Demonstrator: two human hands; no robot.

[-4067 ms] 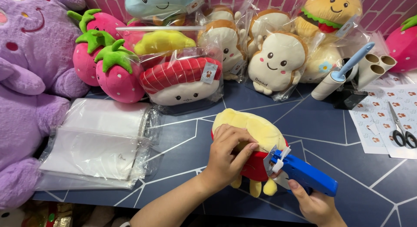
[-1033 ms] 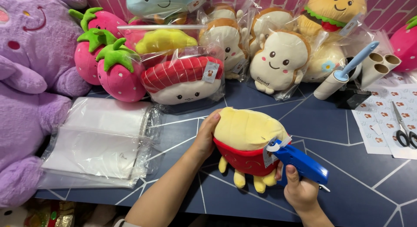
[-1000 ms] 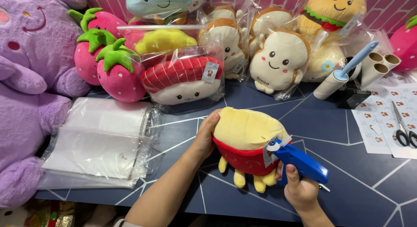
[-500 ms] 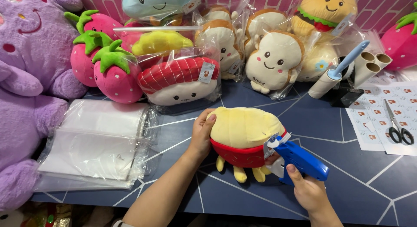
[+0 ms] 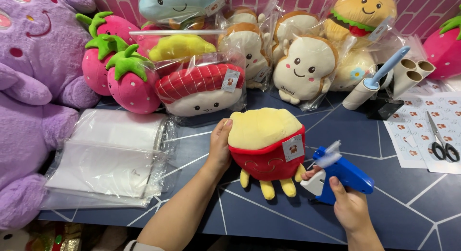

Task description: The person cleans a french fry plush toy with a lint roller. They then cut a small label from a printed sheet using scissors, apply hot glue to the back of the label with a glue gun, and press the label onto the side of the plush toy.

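Both hands full — left hand (image 5: 218,148) gripping fries plush (image 5: 266,145), right hand (image 5: 350,208) gripping blue tagging gun (image 5: 338,176).

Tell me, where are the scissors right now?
In the head view the scissors lie at the far right of the table, on the white sticker sheets, beyond the right hand with the blue tagging gun.

Place: toy packing bench — evidence: bagged plush toys (image 5: 201,90) | clear bags (image 5: 105,160) | tag sheets (image 5: 422,131)
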